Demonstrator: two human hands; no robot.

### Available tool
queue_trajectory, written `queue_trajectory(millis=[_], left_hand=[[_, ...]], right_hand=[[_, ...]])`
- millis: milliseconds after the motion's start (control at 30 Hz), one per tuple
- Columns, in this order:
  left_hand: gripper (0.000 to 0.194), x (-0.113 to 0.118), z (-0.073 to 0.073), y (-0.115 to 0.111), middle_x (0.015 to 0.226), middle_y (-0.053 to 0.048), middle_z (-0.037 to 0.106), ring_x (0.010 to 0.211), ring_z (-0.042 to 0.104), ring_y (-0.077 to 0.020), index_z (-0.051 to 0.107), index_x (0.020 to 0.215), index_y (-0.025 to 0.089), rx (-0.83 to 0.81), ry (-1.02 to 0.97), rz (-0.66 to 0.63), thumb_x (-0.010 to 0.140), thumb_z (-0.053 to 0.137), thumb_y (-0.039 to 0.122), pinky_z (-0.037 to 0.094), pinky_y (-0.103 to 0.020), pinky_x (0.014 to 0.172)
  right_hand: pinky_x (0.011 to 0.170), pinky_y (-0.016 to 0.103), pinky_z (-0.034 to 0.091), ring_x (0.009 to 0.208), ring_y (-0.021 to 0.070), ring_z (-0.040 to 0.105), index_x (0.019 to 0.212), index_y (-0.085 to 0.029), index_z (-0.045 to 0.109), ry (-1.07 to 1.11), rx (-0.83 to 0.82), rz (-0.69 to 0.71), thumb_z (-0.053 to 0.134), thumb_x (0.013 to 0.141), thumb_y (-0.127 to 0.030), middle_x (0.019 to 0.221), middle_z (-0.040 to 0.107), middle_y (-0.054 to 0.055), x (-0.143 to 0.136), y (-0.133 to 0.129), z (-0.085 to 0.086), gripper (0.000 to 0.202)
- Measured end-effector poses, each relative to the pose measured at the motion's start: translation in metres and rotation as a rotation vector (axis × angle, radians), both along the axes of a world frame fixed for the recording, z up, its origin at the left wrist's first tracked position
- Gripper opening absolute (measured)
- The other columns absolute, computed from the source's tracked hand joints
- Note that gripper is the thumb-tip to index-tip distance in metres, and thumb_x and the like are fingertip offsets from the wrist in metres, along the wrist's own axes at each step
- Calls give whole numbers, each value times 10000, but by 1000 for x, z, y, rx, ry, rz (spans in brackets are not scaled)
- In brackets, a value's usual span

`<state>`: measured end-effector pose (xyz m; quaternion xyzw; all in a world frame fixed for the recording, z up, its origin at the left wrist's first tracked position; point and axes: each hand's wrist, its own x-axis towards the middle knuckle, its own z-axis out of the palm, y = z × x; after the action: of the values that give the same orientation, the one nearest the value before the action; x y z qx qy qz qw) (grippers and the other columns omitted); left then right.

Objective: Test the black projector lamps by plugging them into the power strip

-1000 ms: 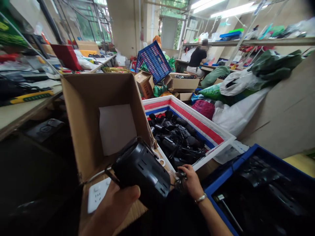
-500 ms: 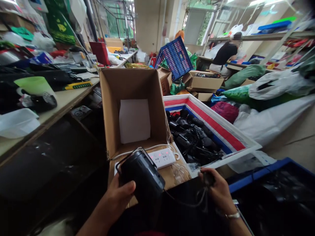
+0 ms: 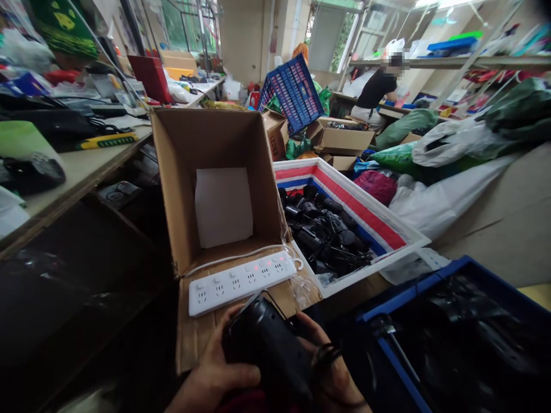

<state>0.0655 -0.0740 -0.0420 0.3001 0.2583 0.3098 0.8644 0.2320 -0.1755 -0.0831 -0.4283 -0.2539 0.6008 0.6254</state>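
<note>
A black cylindrical device (image 3: 269, 344) with a cable is low in the centre of the head view. My left hand (image 3: 224, 367) is wrapped round its left side, thumb across the front. On its right side, my right hand (image 3: 329, 361) has its fingers closed round the device, with a dark cable loop at the palm. Just beyond lies a white power strip (image 3: 243, 281) with several sockets and some red lights, resting on the flap of an open cardboard box (image 3: 267, 201). A white sheet (image 3: 224, 206) stands inside the box.
Right of the box, a white-rimmed crate (image 3: 365, 203) holds several black devices. A blue bin (image 3: 465, 267) with dark items is at the lower right. A cluttered table (image 3: 99, 166) runs along the left. A person (image 3: 372, 92) in black works at the back right.
My right hand has moved left from beside the white crate onto the device. The device sits lower, uncovering the whole power strip. The view has shifted to the right.
</note>
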Motion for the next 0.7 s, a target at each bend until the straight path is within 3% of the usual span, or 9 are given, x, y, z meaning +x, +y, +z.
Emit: queue_trajectory(millis=[100,200,267,400,500,567,700], left_hand=[[725,-4,2,1,1004,-50,695,937,640,-277,562,1110,261,17,71,25,471,854,83,461,-379,834],[677,-3,3,-6,1019,-66,689,954,637,-303,556,1120,269,-23,10,-38,524,838,114,446,-444,864],[650,-3,2,-10,1034,-76,674,970,626,-319,545,1130,268,-15,-52,-86,555,828,158,427,-487,885],[644,-9,-8,-4,1119,-131,606,1031,574,-344,534,1151,217,104,8,-200,586,821,335,419,-477,880],[706,-19,-13,11,1266,-127,487,1125,484,-361,540,1135,215,199,163,-255,527,828,429,394,-461,905],[692,-23,-9,20,1263,-85,460,1142,446,-338,555,1087,226,332,291,-301,483,836,415,368,-431,927],[550,-23,14,31,949,8,544,884,512,-215,538,964,224,599,618,-496,486,810,222,402,-316,750]], right_hand=[[859,453,437,925,306,631,1340,-255,397,127,-26,94,670,596,-710,1119,634,126,-4,-1,-7,914],[861,447,437,965,302,623,1324,-234,432,244,-99,162,714,654,-526,1097,643,119,-8,-1,-4,784],[860,446,437,984,302,615,1324,-235,436,295,-92,164,718,640,-502,1106,635,117,-9,-1,-1,787],[881,444,423,960,308,606,1235,-217,544,30,-94,318,799,520,-535,1044,646,97,-5,-4,6,823],[863,419,434,909,271,605,1149,-213,619,-294,-198,332,708,681,-527,989,650,72,-3,-6,12,570],[827,395,455,873,252,603,1142,-212,622,-393,-210,334,690,715,-486,962,649,58,-2,-5,17,512],[793,345,473,884,246,594,1225,-231,547,-394,-156,414,810,549,-379,965,644,26,5,0,26,739]])
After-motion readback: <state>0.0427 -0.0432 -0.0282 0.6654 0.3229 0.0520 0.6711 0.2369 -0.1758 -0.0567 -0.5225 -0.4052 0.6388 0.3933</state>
